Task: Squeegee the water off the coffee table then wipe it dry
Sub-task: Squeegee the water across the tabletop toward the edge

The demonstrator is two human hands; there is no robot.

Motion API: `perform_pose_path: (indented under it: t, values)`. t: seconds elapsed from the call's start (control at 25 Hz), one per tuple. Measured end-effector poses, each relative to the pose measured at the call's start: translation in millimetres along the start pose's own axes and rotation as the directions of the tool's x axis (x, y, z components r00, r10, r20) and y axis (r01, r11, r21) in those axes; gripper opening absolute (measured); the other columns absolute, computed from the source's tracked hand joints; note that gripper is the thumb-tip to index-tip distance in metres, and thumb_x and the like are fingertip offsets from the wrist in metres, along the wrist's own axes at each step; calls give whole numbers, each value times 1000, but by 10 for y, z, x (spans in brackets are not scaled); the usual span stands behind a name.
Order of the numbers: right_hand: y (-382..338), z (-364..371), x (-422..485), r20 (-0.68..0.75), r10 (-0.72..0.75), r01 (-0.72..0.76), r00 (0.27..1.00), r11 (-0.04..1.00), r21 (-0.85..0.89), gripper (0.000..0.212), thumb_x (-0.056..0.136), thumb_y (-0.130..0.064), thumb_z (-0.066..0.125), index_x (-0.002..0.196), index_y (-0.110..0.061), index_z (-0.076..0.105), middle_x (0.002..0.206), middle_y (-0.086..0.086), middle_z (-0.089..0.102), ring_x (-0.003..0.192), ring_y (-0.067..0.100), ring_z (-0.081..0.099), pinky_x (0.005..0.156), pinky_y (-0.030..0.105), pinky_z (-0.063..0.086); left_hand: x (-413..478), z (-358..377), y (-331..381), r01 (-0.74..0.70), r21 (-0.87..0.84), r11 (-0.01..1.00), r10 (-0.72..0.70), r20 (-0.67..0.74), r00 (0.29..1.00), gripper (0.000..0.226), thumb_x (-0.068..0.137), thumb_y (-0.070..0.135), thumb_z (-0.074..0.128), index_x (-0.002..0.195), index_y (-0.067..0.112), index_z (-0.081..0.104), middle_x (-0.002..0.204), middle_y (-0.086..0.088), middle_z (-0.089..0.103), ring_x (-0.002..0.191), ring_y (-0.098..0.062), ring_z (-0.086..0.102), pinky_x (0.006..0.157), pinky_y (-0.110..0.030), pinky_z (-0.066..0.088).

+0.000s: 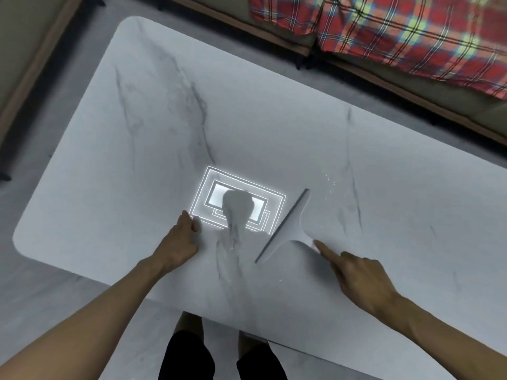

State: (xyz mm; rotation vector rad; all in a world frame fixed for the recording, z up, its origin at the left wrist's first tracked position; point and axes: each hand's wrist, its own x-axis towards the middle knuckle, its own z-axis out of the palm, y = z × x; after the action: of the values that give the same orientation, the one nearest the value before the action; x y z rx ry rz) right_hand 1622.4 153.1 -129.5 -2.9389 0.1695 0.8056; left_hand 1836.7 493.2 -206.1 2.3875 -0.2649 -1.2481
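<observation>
Marble coffee table (274, 119) with squeegee (290, 229)

Home living room: marble coffee table (153, 111), sofa (288, 34), plaid blanket (397, 26).

Your head camera sits above the near edge of the marble coffee table (164, 119) and faces steeply down and forward. It is close enough that the tabletop fills most of the frame. Your legs (188, 352) show below that edge, and a sofa (225, 12) lies beyond the far side.

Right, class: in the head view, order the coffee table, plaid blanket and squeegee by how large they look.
1. coffee table
2. plaid blanket, though the frame cuts it off
3. squeegee
</observation>
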Motion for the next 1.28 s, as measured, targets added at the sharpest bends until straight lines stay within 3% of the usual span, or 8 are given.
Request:
perform_pose_path:
  t: [0.24,0.44,0.56,0.68,0.84,0.96,1.08,1.28]
  values:
    - [23,-297,-144,-29,-7,7,1000,1000,-18,47,95,-42,44,142,-39,43,55,-7,50,41,20,52,40,26,32,-244,169,-199,104,-74,992,-115,-162,980,13,85,16,50,96,22,45,79,3,57,67,-15,54,54,-30,36]
    - [-1175,-150,364,-84,-423,421,902,906,-39,36,94,-42,54,123,-23,61,72,-7,69,49,20,60,43,24,36,-424,-3,-671,167,-260,951,-257,-367,894,13,94,30,49,87,21,54,77,5,61,71,-21,58,56,-29,40]
    - [-1969,120,642,33,-608,608,793,794,33,35,103,-39,36,130,-21,49,90,1,68,69,27,63,55,31,38,-614,-72,-1019,228,-195,954,-292,-421,859,22,97,30,42,87,15,55,78,3,60,71,-23,55,58,-32,39]
    - [-2424,320,796,101,-649,651,754,759,10,45,105,-36,29,147,-22,31,95,8,64,74,32,62,55,34,33,-783,-25,-1215,202,-175,963,-255,-368,894,28,97,35,39,80,16,49,68,0,57,61,-20,53,51,-31,33]
    - [-2115,378,751,42,-540,536,841,841,70,45,103,-41,26,148,-38,22,111,9,63,83,35,64,64,37,45,-787,157,-1222,177,-189,966,-223,-257,940,21,95,31,42,80,16,41,74,0,53,64,-16,53,52,-29,31]
    - [-1508,342,404,-14,-373,372,928,922,106,45,101,-48,19,145,-52,19,95,1,66,70,30,65,59,34,48,-717,336,-1075,84,-37,996,-90,-189,978,20,89,21,49,71,21,39,100,-5,49,92,-25,54,68,-31,42]
    - [-856,355,-54,3,-164,164,986,986,35,46,99,-49,21,144,-48,31,84,-6,63,67,25,63,56,33,48,-647,505,-940,53,54,997,-50,-66,997,21,83,20,51,68,25,36,130,-16,41,119,-33,43,97,-44,44]
    - [-273,246,-663,28,51,-49,998,997,-61,44,99,-49,25,142,-46,37,77,-15,53,65,20,63,53,30,43,-595,670,-838,65,112,992,-80,141,987,12,80,21,54,77,23,43,157,-20,12,140,-36,27,107,-46,37]
